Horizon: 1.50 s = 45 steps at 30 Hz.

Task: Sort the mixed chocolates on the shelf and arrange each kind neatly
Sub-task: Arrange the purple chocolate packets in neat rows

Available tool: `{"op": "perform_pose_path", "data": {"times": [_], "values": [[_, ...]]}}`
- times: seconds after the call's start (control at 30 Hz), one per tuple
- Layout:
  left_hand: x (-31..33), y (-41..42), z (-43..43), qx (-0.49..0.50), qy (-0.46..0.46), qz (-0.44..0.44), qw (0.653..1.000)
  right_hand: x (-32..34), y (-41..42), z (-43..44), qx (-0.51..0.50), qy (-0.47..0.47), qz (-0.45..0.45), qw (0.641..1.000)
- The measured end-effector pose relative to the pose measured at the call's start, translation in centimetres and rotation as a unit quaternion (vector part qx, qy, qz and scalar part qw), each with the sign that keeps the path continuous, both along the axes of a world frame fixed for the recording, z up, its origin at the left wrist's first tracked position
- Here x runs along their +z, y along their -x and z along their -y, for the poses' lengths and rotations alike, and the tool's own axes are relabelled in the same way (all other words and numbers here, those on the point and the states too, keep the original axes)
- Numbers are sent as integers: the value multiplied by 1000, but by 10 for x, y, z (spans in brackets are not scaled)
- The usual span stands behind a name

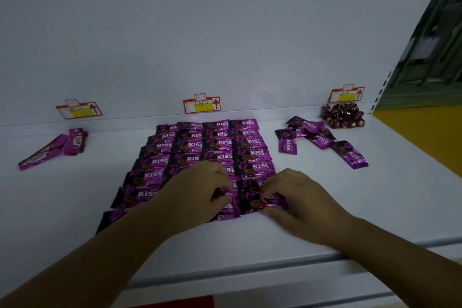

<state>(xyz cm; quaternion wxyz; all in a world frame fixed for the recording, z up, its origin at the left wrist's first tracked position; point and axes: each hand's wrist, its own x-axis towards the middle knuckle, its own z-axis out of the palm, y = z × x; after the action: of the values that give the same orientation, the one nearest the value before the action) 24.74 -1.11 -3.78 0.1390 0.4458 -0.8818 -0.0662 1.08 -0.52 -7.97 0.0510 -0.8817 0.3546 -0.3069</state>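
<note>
Lying far left of both grips: a small cluster of purple wafer packs point(53, 149). Resting curled on the Kiss packet grid point(200, 155), left hand point(197, 191), fingers bent onto wrappers. Pinching the near-right Kiss packet point(265, 204), right hand point(297, 197). Sitting beyond, right: loose Kiss packets point(322, 140), then brown candy pile point(343, 116).

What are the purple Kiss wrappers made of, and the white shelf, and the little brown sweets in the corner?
Kiss wrappers: probably thin glossy plastic or foil film; they crinkle and catch light. White shelf: smooth, matte, hard surface, likely painted metal, though that is a guess. Brown sweets: shiny twisted wraps, foil-like with gold glints, too small to be sure.
</note>
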Motion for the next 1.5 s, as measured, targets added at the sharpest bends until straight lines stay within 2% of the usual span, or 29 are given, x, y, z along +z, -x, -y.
{"op": "perform_pose_path", "data": {"times": [0.23,0.37,0.57,0.77,1.07,1.17,1.33,1.4,1.5], "values": [[-5,-13,-12,-9,-36,41,998,-1,-1,2,6,-7,-10,1000],[-6,-12,-12,-5,-31,34,999,-2,-1,1,8,-5,-17,1000],[-6,-3,-11,-3,-27,15,1000,-1,-3,-1,-54,-22,-33,998],[-7,0,-8,-1,-36,20,999,0,-3,-3,-54,-37,-54,996],[21,27,24,-14,-9,6,1000,11,-3,4,-48,-29,-31,998],[28,61,38,-10,3,-4,1000,14,23,10,-90,-37,-36,995],[27,115,62,65,-24,12,997,16,103,26,-244,-80,-38,966],[23,133,75,77,-39,26,996,16,131,37,-309,-99,-20,946],[17,154,89,91,-69,51,992,17,151,53,-384,-204,35,900]]}}
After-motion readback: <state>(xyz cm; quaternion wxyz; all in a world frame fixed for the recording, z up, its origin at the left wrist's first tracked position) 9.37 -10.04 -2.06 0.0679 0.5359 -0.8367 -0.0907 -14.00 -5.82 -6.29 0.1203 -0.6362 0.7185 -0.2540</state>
